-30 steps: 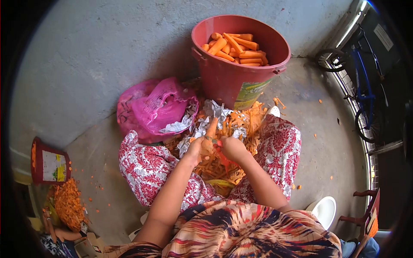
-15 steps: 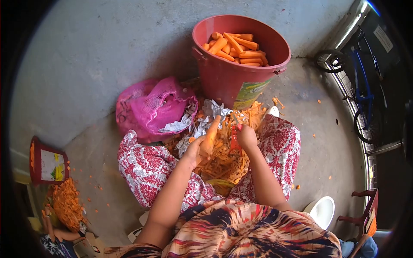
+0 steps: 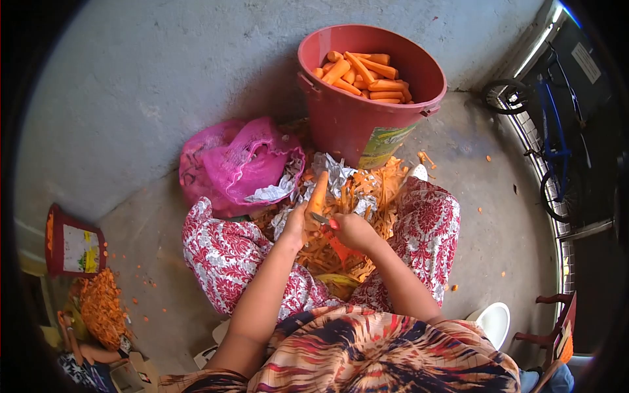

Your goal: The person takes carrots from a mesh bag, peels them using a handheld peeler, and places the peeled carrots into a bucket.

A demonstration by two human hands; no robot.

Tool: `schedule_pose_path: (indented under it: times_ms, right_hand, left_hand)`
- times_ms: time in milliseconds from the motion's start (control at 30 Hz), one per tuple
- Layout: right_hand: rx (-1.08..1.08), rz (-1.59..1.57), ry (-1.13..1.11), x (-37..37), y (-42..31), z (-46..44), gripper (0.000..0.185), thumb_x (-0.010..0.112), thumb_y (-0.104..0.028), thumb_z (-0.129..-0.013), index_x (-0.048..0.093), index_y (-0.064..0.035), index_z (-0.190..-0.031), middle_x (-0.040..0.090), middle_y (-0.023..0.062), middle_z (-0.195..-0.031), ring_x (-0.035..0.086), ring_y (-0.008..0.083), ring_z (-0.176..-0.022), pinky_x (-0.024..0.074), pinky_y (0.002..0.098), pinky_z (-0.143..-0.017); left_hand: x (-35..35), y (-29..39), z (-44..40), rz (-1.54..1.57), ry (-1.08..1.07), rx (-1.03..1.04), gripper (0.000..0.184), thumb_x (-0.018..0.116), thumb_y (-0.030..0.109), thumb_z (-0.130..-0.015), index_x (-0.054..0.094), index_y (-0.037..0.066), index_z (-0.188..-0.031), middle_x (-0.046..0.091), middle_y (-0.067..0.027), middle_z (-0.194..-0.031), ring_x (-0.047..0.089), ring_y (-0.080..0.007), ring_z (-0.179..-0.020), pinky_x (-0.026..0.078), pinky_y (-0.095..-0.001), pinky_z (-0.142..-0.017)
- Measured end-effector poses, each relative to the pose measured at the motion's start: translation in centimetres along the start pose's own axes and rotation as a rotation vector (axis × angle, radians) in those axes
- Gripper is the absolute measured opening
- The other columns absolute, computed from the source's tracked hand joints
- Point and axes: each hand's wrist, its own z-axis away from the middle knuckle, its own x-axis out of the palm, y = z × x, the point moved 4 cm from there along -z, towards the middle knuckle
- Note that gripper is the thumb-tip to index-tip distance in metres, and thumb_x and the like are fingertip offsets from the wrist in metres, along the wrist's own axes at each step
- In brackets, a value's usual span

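My left hand (image 3: pixel 296 226) is closed around the lower part of a carrot (image 3: pixel 318 191), whose tip points up and away from me. In my right hand (image 3: pixel 354 232) is a peeler (image 3: pixel 320 218) with a metal blade and red at its grip. The blade lies against the carrot's side, close to my left fingers. Beneath both hands, between my legs, is a heap of orange carrot peelings (image 3: pixel 386 183) mixed with crumpled grey-white paper (image 3: pixel 334 169). My right fingers hide much of the peeler's handle.
A large red bucket (image 3: pixel 327 124) of peeled carrots (image 3: pixel 377 75) stands ahead, beside a pink mesh sack (image 3: pixel 223 164). At left are a smaller red bucket (image 3: pixel 59 245), more peelings (image 3: pixel 105 308) and another person's arm (image 3: pixel 71 337). A white bowl (image 3: pixel 495 324) and a blue bicycle (image 3: pixel 553 150) are at right.
My right hand has moved left with the peeler, from beside the carrot to its side. The carrot is now tilted more upright in my left hand.
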Motion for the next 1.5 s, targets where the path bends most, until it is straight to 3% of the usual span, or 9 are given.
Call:
schedule_pose_path:
  times_ms: [233,433,667,767,900,1067,1167,1500]
  right_hand:
    - [0.001,0.056,0.033,0.1,-0.1,0.1,0.017,0.05,-0.015,-0.072,0.053,-0.0006,-0.08,0.058,0.0187,-0.077,0.056,0.0333,-0.075,0.044,0.0411,-0.068]
    - [0.135,0.173,0.052,-0.6,-0.2,0.3,0.019,0.049,-0.018,-0.074,0.054,-0.0021,-0.082,0.059,0.018,-0.076,0.058,0.032,-0.071,0.0461,0.0406,-0.064]
    - [0.48,0.062,0.337,-2.5,5.5,-1.3,0.023,0.049,-0.024,-0.076,0.055,-0.002,-0.082,0.059,0.0181,-0.073,0.058,0.033,-0.07,0.0457,0.0407,-0.063]
    - [0.332,0.07,0.339,-3.0,5.3,-1.1,0.022,0.048,-0.021,-0.076,0.055,-0.0008,-0.081,0.059,0.0192,-0.075,0.058,0.0333,-0.072,0.0468,0.0409,-0.065]
    - [0.179,0.02,0.081,-1.6,1.9,-0.1,0.019,0.048,-0.018,-0.074,0.054,-0.0017,-0.082,0.058,0.0199,-0.075,0.057,0.0347,-0.072,0.0449,0.0421,-0.064]
    - [0.043,0.041,0.012,-0.4,0.4,-0.1,0.019,0.052,-0.015,-0.069,0.053,-0.0014,-0.083,0.058,0.0193,-0.076,0.056,0.0347,-0.074,0.0435,0.0418,-0.067]
    - [-0.054,0.006,0.081,0.1,0.4,0.0,0.014,0.05,-0.015,-0.072,0.051,-0.0011,-0.076,0.055,0.0199,-0.069,0.054,0.037,-0.07,0.042,0.0429,-0.063]
    - [0.131,0.169,0.073,-0.3,0.6,0.0,0.017,0.048,-0.017,-0.074,0.052,-0.0012,-0.081,0.058,0.0184,-0.074,0.058,0.0322,-0.07,0.0458,0.0406,-0.063]
  left_hand:
    - [0.1,-0.1,-0.1,-0.071,-0.078,0.004,0.033,0.029,0.036,-0.086,0.048,0.008,-0.089,0.051,-0.0024,-0.064,0.047,-0.0123,-0.049,0.032,-0.024,-0.036]
    - [0.5,-0.2,0.6,-0.186,-0.038,-0.041,0.034,0.029,0.036,-0.087,0.047,0.006,-0.089,0.051,-0.0037,-0.063,0.048,-0.0133,-0.046,0.032,-0.0229,-0.035]
    - [0.5,-2.1,0.9,-0.257,-0.092,-0.106,0.035,0.029,0.036,-0.087,0.047,0.006,-0.09,0.052,-0.0063,-0.066,0.048,-0.0142,-0.05,0.032,-0.0238,-0.036]
    - [0.7,-1.0,1.0,-0.179,-0.098,-0.094,0.036,0.03,0.037,-0.087,0.048,0.007,-0.09,0.052,-0.0047,-0.066,0.049,-0.0133,-0.05,0.033,-0.0238,-0.038]
    - [0.5,-0.2,0.7,-0.096,-0.062,-0.04,0.035,0.029,0.036,-0.087,0.049,0.007,-0.09,0.053,-0.0029,-0.066,0.05,-0.0124,-0.05,0.034,-0.0237,-0.038]
    - [-0.2,0.0,-0.4,-0.062,-0.026,-0.012,0.036,0.028,0.036,-0.087,0.048,0.007,-0.091,0.053,-0.0051,-0.068,0.05,-0.0155,-0.05,0.035,-0.0251,-0.038]
    - [-0.7,-0.2,-1.1,-0.07,-0.046,-0.01,0.035,0.027,0.035,-0.087,0.048,0.006,-0.091,0.053,-0.0057,-0.068,0.051,-0.0157,-0.05,0.036,-0.0252,-0.038]
    - [0.8,0.0,0.3,-0.155,-0.045,0.0,0.035,0.029,0.032,-0.088,0.049,0.004,-0.088,0.053,-0.0065,-0.064,0.05,-0.016,-0.047,0.035,-0.0248,-0.037]
